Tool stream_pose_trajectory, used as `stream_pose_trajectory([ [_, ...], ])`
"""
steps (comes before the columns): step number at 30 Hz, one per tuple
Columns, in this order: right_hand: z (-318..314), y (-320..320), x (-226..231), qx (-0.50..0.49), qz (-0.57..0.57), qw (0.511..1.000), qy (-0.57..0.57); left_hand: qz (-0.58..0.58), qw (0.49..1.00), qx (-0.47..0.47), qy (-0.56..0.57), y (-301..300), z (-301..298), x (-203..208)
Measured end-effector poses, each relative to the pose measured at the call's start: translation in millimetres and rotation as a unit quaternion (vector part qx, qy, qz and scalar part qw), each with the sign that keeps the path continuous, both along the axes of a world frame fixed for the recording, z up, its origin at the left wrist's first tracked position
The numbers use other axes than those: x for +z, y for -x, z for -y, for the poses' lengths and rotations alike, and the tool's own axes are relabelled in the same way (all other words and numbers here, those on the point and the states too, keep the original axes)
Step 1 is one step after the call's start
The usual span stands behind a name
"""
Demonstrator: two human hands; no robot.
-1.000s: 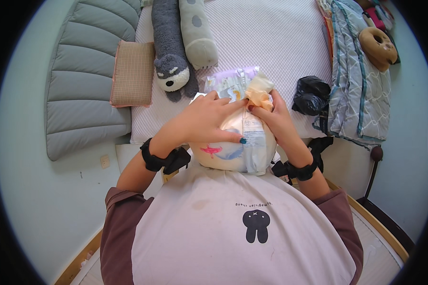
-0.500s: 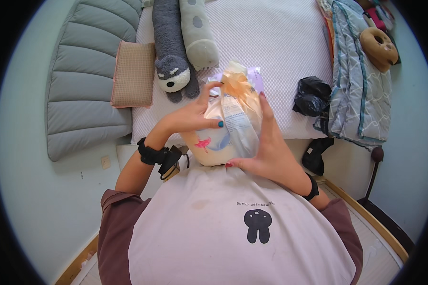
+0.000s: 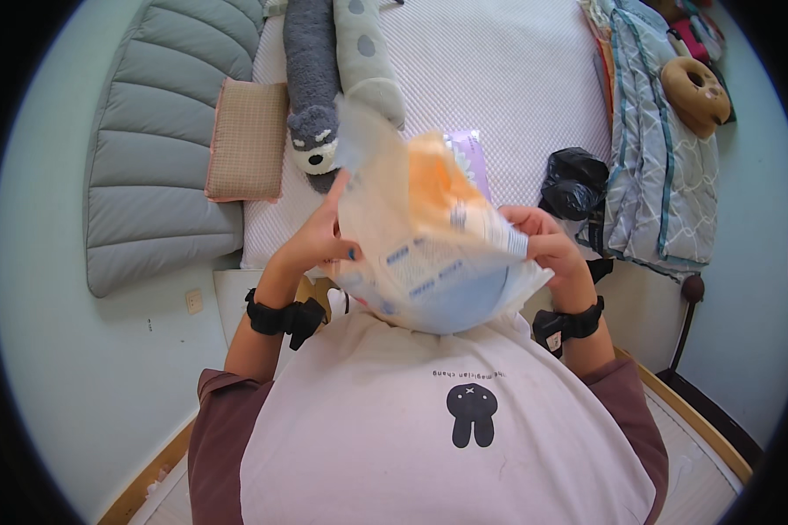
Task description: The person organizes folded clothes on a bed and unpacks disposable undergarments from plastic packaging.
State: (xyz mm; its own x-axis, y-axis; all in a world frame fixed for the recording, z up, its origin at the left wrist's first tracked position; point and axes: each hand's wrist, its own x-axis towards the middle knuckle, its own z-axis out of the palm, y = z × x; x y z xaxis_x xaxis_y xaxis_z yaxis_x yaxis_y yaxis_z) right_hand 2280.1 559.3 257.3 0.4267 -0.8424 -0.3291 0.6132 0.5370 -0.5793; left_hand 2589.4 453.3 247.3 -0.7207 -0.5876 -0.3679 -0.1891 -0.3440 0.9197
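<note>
A soft plastic packaging bag (image 3: 446,254), white with orange and pale blue patches and printed text, hangs spread between my hands, close to my chest. Its upper left part is blurred. My left hand (image 3: 320,232) grips the bag's left edge, with the thumb on the near face and some fingers hidden behind it. On the opposite edge, my right hand (image 3: 552,245) is closed with its fingers curled round the plastic. Behind the bag lies a purple packet (image 3: 471,162) on the bed, partly covered from view.
The bed (image 3: 490,61) has a white textured cover. At left lie a grey plush dog (image 3: 311,79), a long pale plush (image 3: 368,52) and a checked pillow (image 3: 247,140). A black plastic bag (image 3: 575,184), folded quilt (image 3: 661,166) and brown ring cushion (image 3: 696,96) sit at right.
The bag has gone from gathered and folded to spread wide. My right hand has shifted right, from pressing its side to gripping its edge. My left hand has moved slightly left.
</note>
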Motion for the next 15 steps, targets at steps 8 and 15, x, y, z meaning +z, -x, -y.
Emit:
stream_pose_trajectory([
  [8,-10,2,37,0.083,-0.136,0.954,0.253,-0.033,0.996,-0.011,0.082,-15,-22,11],
  [15,-38,-37,16,0.254,-0.121,0.949,-0.142,-0.053,0.99,0.13,0.025,-20,-34,-14],
])
